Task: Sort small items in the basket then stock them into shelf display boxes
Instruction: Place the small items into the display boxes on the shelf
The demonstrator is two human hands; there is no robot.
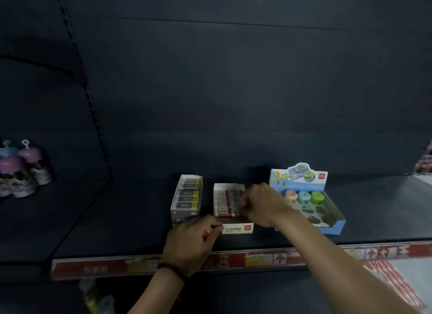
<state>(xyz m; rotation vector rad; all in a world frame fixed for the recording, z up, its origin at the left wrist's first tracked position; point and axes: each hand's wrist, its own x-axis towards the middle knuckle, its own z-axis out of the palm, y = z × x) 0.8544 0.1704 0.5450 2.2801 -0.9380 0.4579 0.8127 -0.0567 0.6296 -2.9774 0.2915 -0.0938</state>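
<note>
A dark navy shelf [117, 220] is edged by a red price strip [105, 269] dotted with yellow labels. Yellow-tipped grey erasers [187, 198] are shown in a white box [174, 205], red-banded white erasers [225, 201] in a red-trimmed box [238, 228], and pink, blue and green sharpeners [304, 195] in a blue box [336, 224]. Purple-capped, patterned bottles [23, 168] are seen at left.

Left hand [194, 241], wrist banded, fingers curled, pinches eraser [208, 232]. Right hand [259, 203], arm extended, palm down, pinches second eraser [236, 212].

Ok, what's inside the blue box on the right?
The blue box holds three round items in its back row, pink, blue and green, with empty slots in front. The right arm covers its near-left corner.
</note>
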